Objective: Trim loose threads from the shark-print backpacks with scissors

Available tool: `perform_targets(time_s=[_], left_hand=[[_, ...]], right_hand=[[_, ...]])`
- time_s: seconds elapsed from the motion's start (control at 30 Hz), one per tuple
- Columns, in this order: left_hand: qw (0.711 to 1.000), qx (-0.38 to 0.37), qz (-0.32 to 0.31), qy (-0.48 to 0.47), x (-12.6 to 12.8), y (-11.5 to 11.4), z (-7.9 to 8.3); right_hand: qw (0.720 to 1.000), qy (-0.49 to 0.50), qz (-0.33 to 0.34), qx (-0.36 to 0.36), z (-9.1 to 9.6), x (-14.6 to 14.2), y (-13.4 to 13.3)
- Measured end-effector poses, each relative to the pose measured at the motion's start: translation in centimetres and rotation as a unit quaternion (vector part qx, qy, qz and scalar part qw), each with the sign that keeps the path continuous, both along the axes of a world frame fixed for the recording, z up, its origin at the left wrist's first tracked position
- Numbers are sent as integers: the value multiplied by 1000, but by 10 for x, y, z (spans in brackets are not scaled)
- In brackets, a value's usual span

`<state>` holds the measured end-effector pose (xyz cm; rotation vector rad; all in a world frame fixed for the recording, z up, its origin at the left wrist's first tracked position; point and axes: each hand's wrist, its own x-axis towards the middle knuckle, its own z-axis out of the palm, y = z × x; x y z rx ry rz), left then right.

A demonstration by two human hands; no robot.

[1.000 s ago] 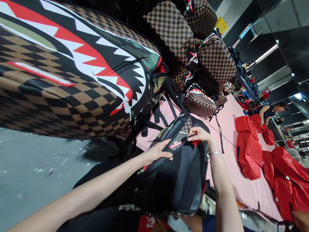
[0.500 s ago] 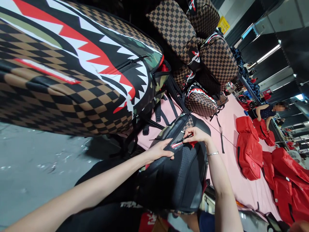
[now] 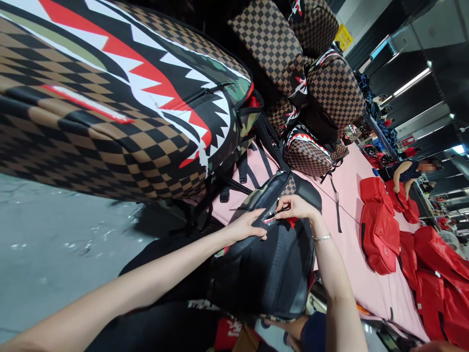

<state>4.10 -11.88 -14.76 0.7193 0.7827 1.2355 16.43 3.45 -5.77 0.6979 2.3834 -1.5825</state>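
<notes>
The right hand (image 3: 298, 208) pinches a slim black tool (image 3: 275, 213), its long axis pointing toward the left hand (image 3: 246, 226), which lies flat, fingers extended, on the black backpack (image 3: 271, 264) just beside the red-and-white label (image 3: 270, 220) at the tool's tip.

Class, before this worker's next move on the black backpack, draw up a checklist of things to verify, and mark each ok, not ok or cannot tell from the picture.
1. Left hand rests flat on the black backpack, steadying it: ok.
2. Right hand pinches a thin dark tool: ok.
3. Tool tip sits at the red and white label beside the left fingers: ok; whether it touches the label: cannot tell.
4. Left fingers clear of the tool tip: not ok, they lie very close.
5. Backpack lies on the pink table: ok.
6. What kind of tool it is: cannot tell.
</notes>
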Motion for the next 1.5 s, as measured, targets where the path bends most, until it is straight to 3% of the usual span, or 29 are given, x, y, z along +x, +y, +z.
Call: perform_targets(time_s=[0.37,0.63,0.77,0.83,0.93,1.0,1.1,1.27,1.5], left_hand=[[1000,19,0,3,1,2,-3],[1000,18,4,18,3,0,1],[1000,2,-2,-21,-3,-1,2],[999,-4,-15,-50,-7,-2,3],[996,-10,-35,-84,-12,-2,5],[995,-17,-38,-96,-13,-2,5],[994,-27,-35,-105,-13,-2,4],[993,-27,-45,-108,-14,-1,0],[991,-14,-60,-116,-16,-1,-1]], right_hand=[[998,18,-64,-6,-1,15,-8],[998,40,-27,30,-2,14,-11],[993,74,-92,8,-8,23,-12],[978,114,-167,44,-12,33,-9],[945,156,-235,168,-15,49,0],[926,167,-235,245,-17,56,6],[915,175,-212,295,-18,59,9],[929,184,-158,279,-22,53,7],[945,193,-163,208,-26,51,11]])
